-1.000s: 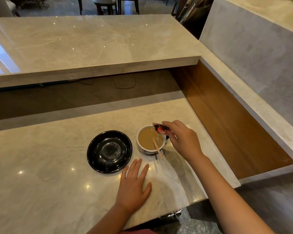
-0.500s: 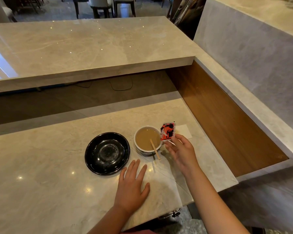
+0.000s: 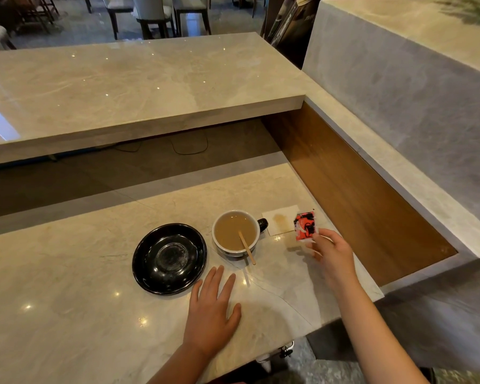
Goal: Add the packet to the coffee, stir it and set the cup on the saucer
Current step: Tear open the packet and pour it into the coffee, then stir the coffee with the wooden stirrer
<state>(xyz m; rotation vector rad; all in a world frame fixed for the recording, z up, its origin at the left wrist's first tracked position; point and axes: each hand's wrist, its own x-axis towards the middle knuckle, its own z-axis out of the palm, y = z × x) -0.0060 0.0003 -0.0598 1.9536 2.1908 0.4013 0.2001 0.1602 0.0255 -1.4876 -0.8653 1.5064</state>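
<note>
**A:** Which step is shown?

**B:** The packet stage, apparently at its close. The right hand [image 3: 333, 254], right of centre in the frame, pinches the red-and-white packet [image 3: 305, 226] by its lower edge, upright and clear of the counter, beside a stained white napkin [image 3: 281, 223]. Whether the packet has been emptied cannot be told. The left hand [image 3: 211, 309], lower centre, lies flat on the marble counter [image 3: 67, 273], fingers spread, holding nothing.

**A:** And the task's own things?

**B:** The cup [image 3: 235, 234] stands at centre on the counter, not on the black saucer [image 3: 169, 258], which sits empty just to its left, near but apart. The cup holds pale brown coffee; a wooden stirrer [image 3: 246, 247] leans in it, its upper end over the near rim.

**A:** What does the next move call for?

**B:** Probably setting the packet aside, then taking the stirrer lightly. The cup is nearly full, so stirring and the lift onto the saucer both want a level, gentle hand.

**A:** Any writing?

**B:** The packet carries black printing on red, too small to read. No brand is legible.
</note>
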